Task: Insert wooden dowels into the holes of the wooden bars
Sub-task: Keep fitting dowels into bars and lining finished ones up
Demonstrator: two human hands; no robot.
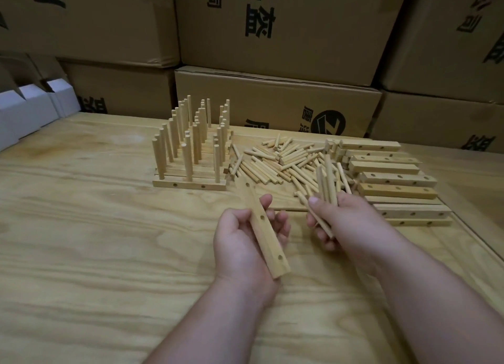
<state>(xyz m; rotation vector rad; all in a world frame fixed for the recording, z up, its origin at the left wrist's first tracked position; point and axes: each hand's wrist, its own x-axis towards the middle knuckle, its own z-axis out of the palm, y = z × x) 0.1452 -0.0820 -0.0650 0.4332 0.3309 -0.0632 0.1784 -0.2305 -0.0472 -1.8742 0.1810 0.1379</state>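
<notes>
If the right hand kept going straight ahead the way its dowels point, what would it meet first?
Probably the loose dowel pile, just beyond the right hand and the dowels in its grip; depth is unclear.

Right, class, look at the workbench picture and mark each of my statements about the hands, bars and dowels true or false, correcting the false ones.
1. The left hand holds a wooden bar. True.
2. The bar in that hand already has dowels in it. False: its holes are empty.
3. The right hand holds several dowels. True.
4. The finished bars stand right of the loose dowel pile. False: they stand left of it.
5. The cardboard boxes lie open. False: they are closed and stacked.
</notes>
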